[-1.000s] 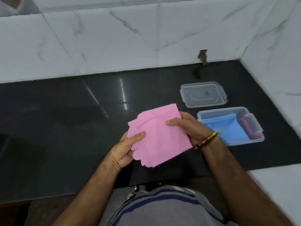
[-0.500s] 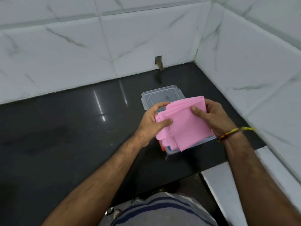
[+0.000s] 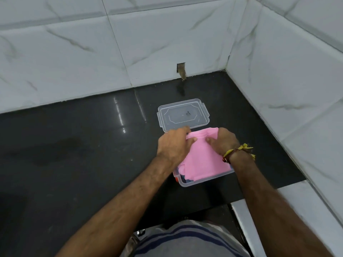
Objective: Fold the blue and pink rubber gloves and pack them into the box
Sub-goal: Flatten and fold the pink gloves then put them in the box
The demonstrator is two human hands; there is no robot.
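The folded pink glove (image 3: 202, 160) lies across the top of the clear plastic box (image 3: 196, 182) on the black counter. My left hand (image 3: 173, 143) grips the glove's far left edge. My right hand (image 3: 223, 143) grips its far right edge, thumb pressed on top. Both hands hold it down into the box. Only a dark sliver of the blue glove (image 3: 183, 178) shows under the pink one at the box's near left corner, beside a red bit.
The clear lid (image 3: 182, 115) lies flat on the counter just behind the box. White marble-tiled walls close the back and the right side. A white ledge (image 3: 259, 219) adjoins the black counter (image 3: 74, 154) at the near right.
Both hands carried the pink glove from mid-air in front of me over to the box and lowered it onto the blue glove. The view turned right toward the corner.
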